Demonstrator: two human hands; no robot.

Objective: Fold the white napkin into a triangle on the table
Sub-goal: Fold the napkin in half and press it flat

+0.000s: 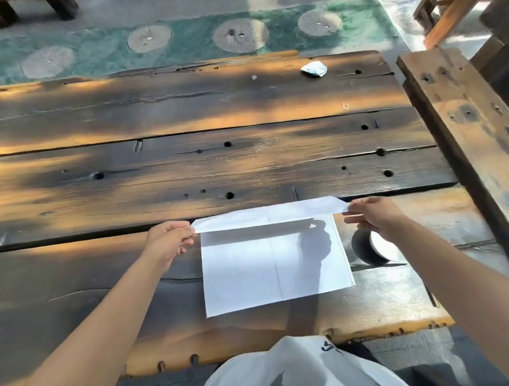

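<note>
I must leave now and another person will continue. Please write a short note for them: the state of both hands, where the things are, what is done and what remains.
Left hand: pinches the far left corner of the white napkin.
Right hand: pinches the far right corner.
Napkin: its near part lies flat on the wooden table; its far edge is lifted and stretched between both hands.
Done: napkin spread out, far edge raised. No triangle yet.
Left: fold it into a triangle and press it flat.
Also there: a dark tape roll right of the napkin, crumpled paper at the far edge.
</note>
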